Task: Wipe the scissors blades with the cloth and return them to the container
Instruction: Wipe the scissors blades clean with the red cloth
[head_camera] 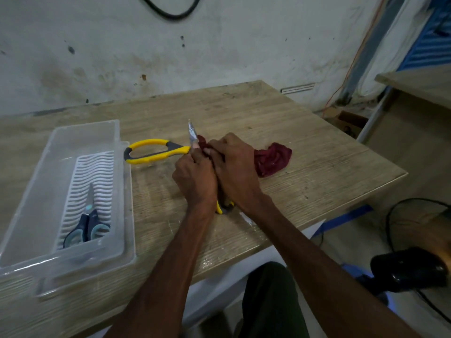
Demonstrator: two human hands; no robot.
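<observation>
In the head view the yellow-handled scissors [156, 151] are held splayed open at the middle of the desk [305, 113], one blade [192, 135] pointing to 12 o'clock and one handle loop lying out toward 9 o'clock. The left hand [195, 181] grips them near the pivot, and the right hand [234, 167] bunches the maroon cloth [273, 158] against the blade. At 9 o'clock sits the clear plastic container [36, 191], blue scissors [90, 228] inside with their tips toward 12 o'clock.

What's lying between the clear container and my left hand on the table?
Head view: the yellow scissors stick a handle loop out from the left hand toward the container; otherwise bare table.
</observation>
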